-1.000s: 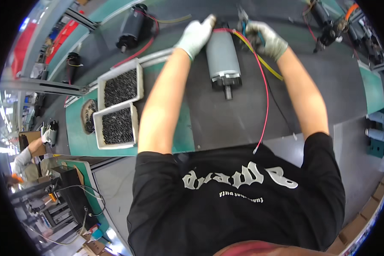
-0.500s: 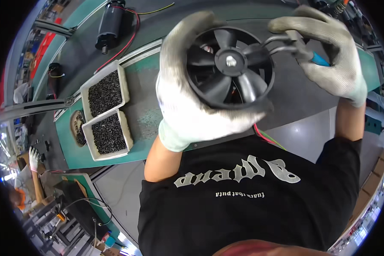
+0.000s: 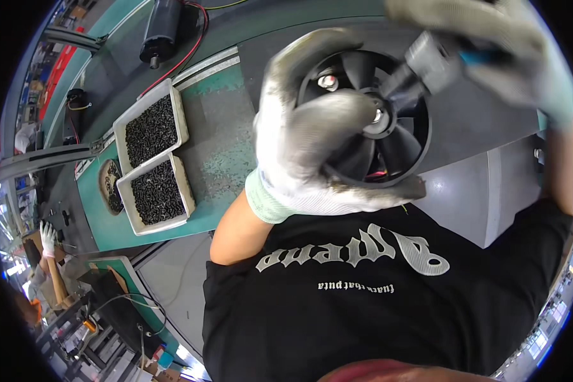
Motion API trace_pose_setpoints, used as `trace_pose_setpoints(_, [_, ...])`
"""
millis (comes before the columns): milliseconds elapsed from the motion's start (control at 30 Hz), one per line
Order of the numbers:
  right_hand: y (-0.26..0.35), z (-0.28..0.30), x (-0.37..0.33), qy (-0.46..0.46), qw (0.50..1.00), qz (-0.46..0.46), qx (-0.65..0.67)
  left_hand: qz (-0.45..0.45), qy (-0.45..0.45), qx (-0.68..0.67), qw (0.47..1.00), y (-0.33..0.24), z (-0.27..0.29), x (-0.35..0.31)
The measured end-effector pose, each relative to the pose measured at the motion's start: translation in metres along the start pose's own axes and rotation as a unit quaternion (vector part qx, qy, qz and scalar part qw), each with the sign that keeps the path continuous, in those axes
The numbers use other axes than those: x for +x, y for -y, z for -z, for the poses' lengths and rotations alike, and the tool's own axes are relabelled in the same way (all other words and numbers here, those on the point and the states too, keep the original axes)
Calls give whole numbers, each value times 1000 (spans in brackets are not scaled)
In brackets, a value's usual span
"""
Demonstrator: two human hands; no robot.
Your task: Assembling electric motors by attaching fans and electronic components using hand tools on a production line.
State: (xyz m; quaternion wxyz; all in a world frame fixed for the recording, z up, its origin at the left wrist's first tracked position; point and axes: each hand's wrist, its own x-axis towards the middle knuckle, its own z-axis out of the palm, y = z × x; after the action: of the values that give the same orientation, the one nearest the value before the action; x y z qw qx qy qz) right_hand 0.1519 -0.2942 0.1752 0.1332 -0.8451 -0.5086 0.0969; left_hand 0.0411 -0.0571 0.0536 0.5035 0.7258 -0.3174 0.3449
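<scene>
Okay, edges first: the near side of your green worktop runs right behind your left wrist, so that hand is working close to the front lip. On the left you've got the upper bin and lower bin, both pale and loaded with tiny black parts, butted together, with a green stretch of bench between them and your hand as elbow room. Past those, an aluminium strip and a black cylindrical motor with a red lead sit up toward the far side. To your right, the dark mat gives you some space behind and under your right hand.

Pose-wise, your left hand is wrapped round the outside of the black axial fan, fingers along the rim top and bottom, thumb laid across the blades to the hub. Your right hand is smeared by motion, but it's curled round the blue-handled pliers, forearm way out near the right rim of the view.

So the fan sits in your left palm, face toward you, with the pliers' tip reaching in beside its hub from the right. Can't tell if the tip actually touches.
</scene>
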Motion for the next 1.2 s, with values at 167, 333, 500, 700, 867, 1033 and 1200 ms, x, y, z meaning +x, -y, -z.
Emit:
trace_pose_setpoints(167, [-93,-111,15,-264,958,-51,-95,-17,-42,-24,999,-7,9,8])
trace_pose_setpoints(333, [-146,-183,-22,-256,933,-146,-205,37,-51,-57,996,12,8,10])
trace_pose_setpoints(500, [24,-199,11,-210,780,-111,579,8,-133,16,991,12,-12,7])
trace_pose_setpoints(700, [1,-185,75,-327,722,-151,591,1,-21,49,999,-56,-40,-3])
trace_pose_setpoints(867, [-111,-98,171,-157,921,-237,267,92,95,-107,985,-57,-56,-63])
trace_pose_setpoints(1033, [-204,-78,268,-98,941,-323,29,129,114,-74,982,-47,-15,-93])
trace_pose_setpoints(1200, [-1,-137,330,-85,988,50,116,382,-83,-33,920,-57,40,-154])
